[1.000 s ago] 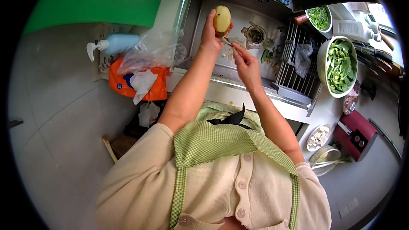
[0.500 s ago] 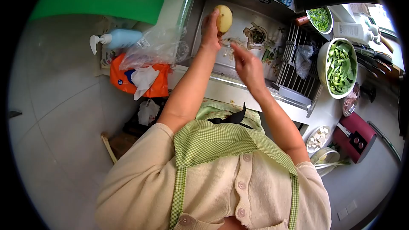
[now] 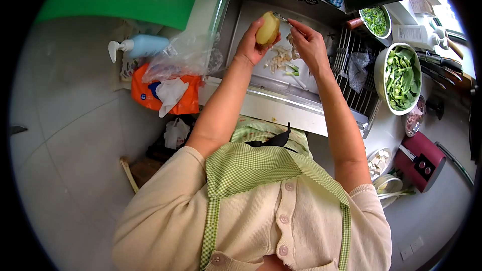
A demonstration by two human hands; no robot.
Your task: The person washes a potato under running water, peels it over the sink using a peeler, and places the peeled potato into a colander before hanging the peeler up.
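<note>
My left hand (image 3: pixel 250 45) is wrapped around a potato (image 3: pixel 267 29), mostly pale yellow with some brown skin on its lower side. The fingers of my right hand (image 3: pixel 311 45) are closed on a peeler (image 3: pixel 280 17), whose metal end meets the top right of the potato; its handle is largely hidden in the hand. Both hands are above the steel sink (image 3: pixel 246 15). Below them lie potato peelings (image 3: pixel 279 59) and a scrap of green-and-white vegetable (image 3: pixel 292 70). My right hand blocks the view of the drain.
Right of the sink are a wire rack (image 3: pixel 346 55), a bowl of leafy greens (image 3: pixel 401 78), a pot of cut green vegetables (image 3: pixel 375 21) and knives (image 3: pixel 439 68). A soap bottle (image 3: pixel 145 45), a clear plastic bag (image 3: pixel 183 57) and an orange wipes pack (image 3: pixel 188 95) are left.
My right hand has risen from low over the sink to the potato, bringing the peeler against it. The potato has shifted slightly down and right in my left hand.
</note>
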